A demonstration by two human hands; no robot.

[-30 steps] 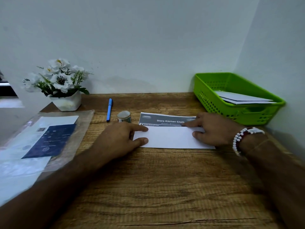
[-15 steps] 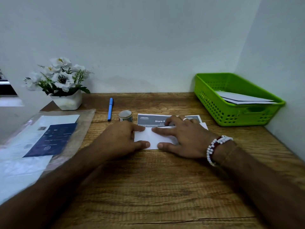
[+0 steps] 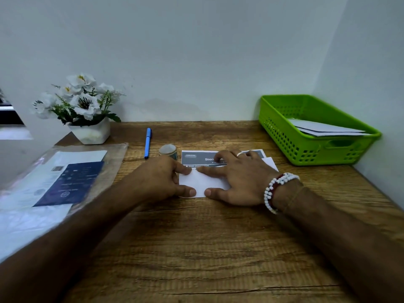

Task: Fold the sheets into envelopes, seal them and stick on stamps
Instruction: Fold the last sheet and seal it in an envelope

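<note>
Lime-green latticed plastic basket; slim blue pen; brown wood-grain table; white paper sheet with dark-grey header band.

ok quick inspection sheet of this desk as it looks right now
surface: wooden desk, grain visible
job's things: folded sheet under both hands, printed strip showing; small roll beside it; papers in green basket
clutter: blue pen, flower pot, plastic sleeve of documents
grippers: left hand and right hand press flat on the sheet
cables: nothing seen
surroundings: white walls meeting in a corner
</note>
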